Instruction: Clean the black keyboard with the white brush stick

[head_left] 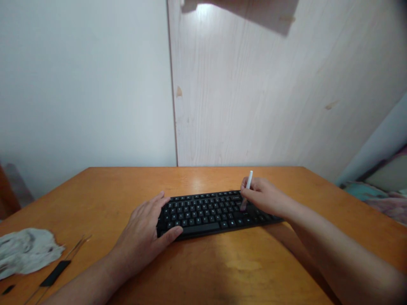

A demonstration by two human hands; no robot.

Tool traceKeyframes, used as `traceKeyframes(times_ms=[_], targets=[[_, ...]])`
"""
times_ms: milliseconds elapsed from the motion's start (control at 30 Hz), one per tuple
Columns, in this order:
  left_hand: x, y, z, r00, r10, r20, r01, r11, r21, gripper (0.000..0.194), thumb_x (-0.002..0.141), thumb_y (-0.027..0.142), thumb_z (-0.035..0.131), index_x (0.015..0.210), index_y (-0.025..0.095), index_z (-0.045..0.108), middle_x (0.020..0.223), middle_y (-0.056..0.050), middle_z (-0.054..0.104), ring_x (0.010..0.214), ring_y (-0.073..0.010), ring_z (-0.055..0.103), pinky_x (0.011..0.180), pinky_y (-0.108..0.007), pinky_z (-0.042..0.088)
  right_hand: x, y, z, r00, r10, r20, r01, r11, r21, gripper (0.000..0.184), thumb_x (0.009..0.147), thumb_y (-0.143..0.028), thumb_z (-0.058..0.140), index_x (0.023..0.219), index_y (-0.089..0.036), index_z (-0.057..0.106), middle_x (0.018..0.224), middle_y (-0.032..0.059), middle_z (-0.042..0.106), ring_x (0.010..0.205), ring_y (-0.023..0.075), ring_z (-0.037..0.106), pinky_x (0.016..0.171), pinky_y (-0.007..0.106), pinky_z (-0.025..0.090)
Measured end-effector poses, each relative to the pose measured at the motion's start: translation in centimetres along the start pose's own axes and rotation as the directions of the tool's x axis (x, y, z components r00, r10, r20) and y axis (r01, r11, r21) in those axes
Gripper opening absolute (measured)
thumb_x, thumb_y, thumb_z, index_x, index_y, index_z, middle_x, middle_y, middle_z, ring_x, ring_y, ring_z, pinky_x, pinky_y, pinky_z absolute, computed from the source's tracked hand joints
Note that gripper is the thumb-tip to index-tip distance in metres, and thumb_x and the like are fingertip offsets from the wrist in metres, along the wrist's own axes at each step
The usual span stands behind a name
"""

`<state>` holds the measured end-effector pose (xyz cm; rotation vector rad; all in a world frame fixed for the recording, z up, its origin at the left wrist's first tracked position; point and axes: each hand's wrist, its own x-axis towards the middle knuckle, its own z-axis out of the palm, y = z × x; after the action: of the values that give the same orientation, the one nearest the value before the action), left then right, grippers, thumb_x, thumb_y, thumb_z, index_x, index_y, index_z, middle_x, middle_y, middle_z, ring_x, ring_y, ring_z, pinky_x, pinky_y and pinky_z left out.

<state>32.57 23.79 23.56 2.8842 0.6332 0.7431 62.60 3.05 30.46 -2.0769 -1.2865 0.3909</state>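
A black keyboard [203, 214] lies flat on the wooden table, its long side across my view. My left hand [148, 231] is closed around the keyboard's left end, with the thumb along the near edge and the fingers at the far corner. A slim brush with a white handle [249, 178] is pinched in my right hand [262, 197], held nearly upright. Its pale tip touches the keys toward the right part of the keyboard. My right hand and forearm hide some of the keys at that end.
On the wooden table [127, 186], a crumpled whitish cloth [28, 250] lies at the left. Beside it are a thin metal tool with a black middle piece [55, 273] and a small black piece [8, 289]. A pale wood-grain panel [241, 93] stands behind the table.
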Motion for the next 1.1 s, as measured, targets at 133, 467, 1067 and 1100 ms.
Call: traceKeyframes(times_ms=[133,467,1067,1100], targets=[[0.02,-0.02,-0.01,1.000,0.007,0.000,-0.007,1.000,0.008,0.072,0.085,0.061,0.057,0.141,0.018,0.043,0.149,-0.018,0.046,0.135,-0.0351,0.046,0.110,-0.054,0.037,0.13,-0.26,0.30,0.997,-0.022,-0.078,0.019,0.999,-0.036,0.017,0.087,-0.028,0.048,0.072,-0.023,0.053,0.061,0.0013,0.069,0.062,0.0191,0.065,0.058,0.028,0.041],[-0.02,-0.12,0.13,1.000,0.016,-0.005,-0.016,1.000,0.006,0.072,0.085,0.060,0.058,0.142,0.019,0.042,0.149,-0.017,0.046,0.135,-0.0347,0.045,0.110,-0.054,0.037,0.27,-0.04,0.37,0.984,-0.104,-0.143,0.079,0.982,-0.174,0.016,0.084,-0.026,0.049,0.071,-0.022,0.057,0.071,0.0022,0.066,0.069,0.0188,0.062,0.065,0.028,0.043],[0.08,0.01,0.03,0.999,0.032,-0.022,-0.032,0.999,0.001,0.072,0.084,0.059,0.059,0.141,0.019,0.043,0.150,-0.017,0.045,0.134,-0.0351,0.046,0.109,-0.055,0.037,0.41,0.18,-0.26,0.996,-0.027,-0.082,0.021,0.997,-0.072,0.018,0.085,-0.028,0.049,0.068,-0.023,0.054,0.062,0.0031,0.069,0.064,0.0192,0.061,0.059,0.028,0.040],[0.08,0.13,-0.09,0.999,0.039,-0.027,-0.039,0.999,0.004,0.071,0.084,0.058,0.059,0.141,0.019,0.043,0.150,-0.017,0.046,0.134,-0.0350,0.046,0.110,-0.055,0.036,0.31,-0.05,-0.34,0.999,-0.019,-0.051,0.019,1.000,0.002,0.018,0.086,-0.028,0.049,0.069,-0.023,0.053,0.061,0.0032,0.070,0.063,0.0192,0.060,0.058,0.028,0.040]])
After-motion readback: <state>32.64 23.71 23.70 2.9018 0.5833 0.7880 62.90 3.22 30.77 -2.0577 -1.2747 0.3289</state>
